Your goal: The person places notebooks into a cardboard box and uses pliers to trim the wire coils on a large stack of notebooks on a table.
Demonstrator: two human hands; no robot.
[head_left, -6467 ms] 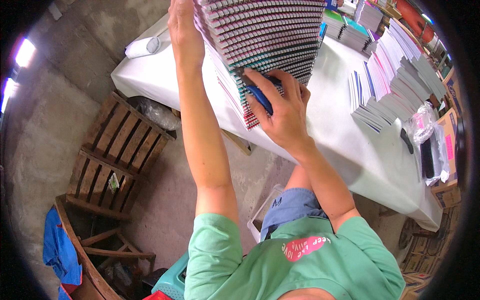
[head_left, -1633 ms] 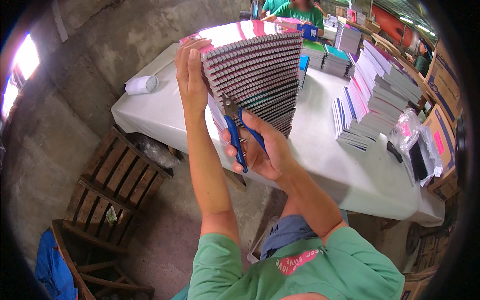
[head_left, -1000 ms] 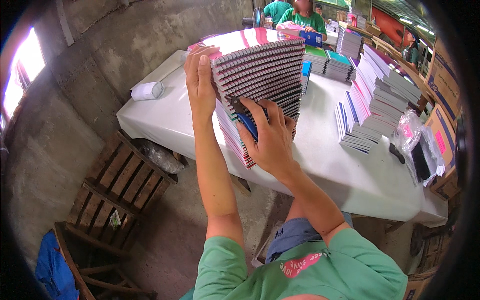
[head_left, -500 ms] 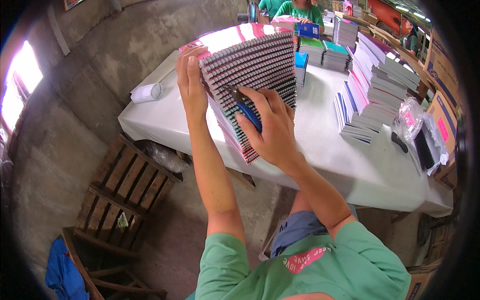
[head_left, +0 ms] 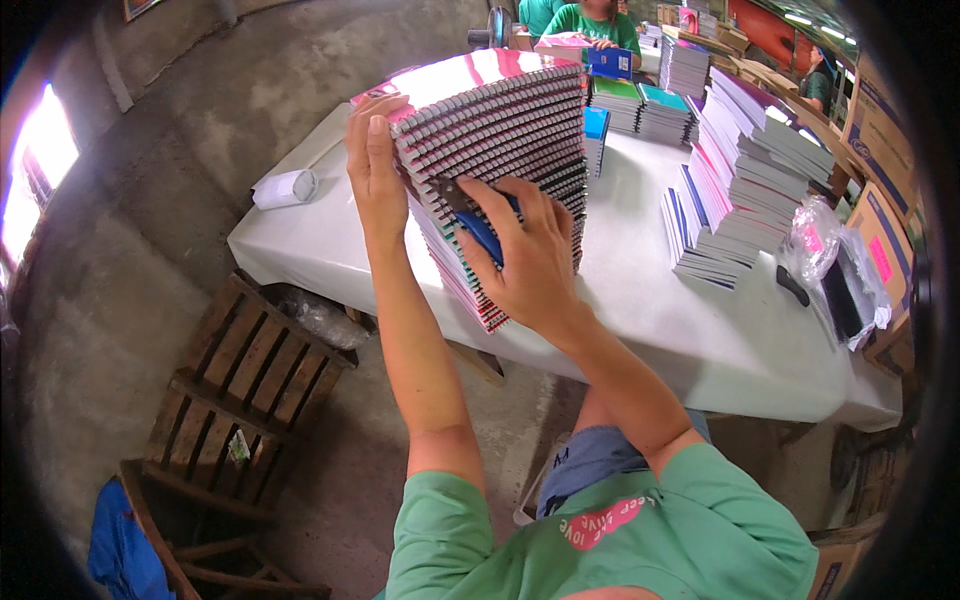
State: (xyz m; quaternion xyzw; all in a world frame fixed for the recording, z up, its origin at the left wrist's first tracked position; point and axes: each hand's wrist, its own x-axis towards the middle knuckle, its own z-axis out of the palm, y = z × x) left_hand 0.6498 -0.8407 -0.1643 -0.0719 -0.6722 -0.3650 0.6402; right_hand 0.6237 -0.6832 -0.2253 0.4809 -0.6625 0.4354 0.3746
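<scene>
A tall stack of spiral notebooks [head_left: 500, 135] stands on the table, its wire-bound edges facing me and a glossy pink cover on top. At the stack's upper left corner my left hand [head_left: 378, 190] grips the notebooks, fingers over the top and thumb beside the coils. My right hand [head_left: 530, 250] is closed around blue-handled pliers [head_left: 482, 234]. Their dark jaws lie against the coils near the left end of the bindings, around mid-height. My fingers partly cover the handles, and the exact contact of the tips cannot be made out.
The white-covered table [head_left: 630, 300] also bears a leaning notebook pile [head_left: 735, 190], a white roll [head_left: 286, 189], and plastic wrap [head_left: 815, 240] by cardboard boxes [head_left: 880, 235]. A person in green [head_left: 590, 25] handles a blue notebook [head_left: 610, 62] across the table. A wooden slatted rack [head_left: 245, 385] stands left.
My right hand and the pliers have shifted left along the coils, toward the end of the bindings. More of the second blue handle shows. My left hand keeps its place on the stack's corner.
</scene>
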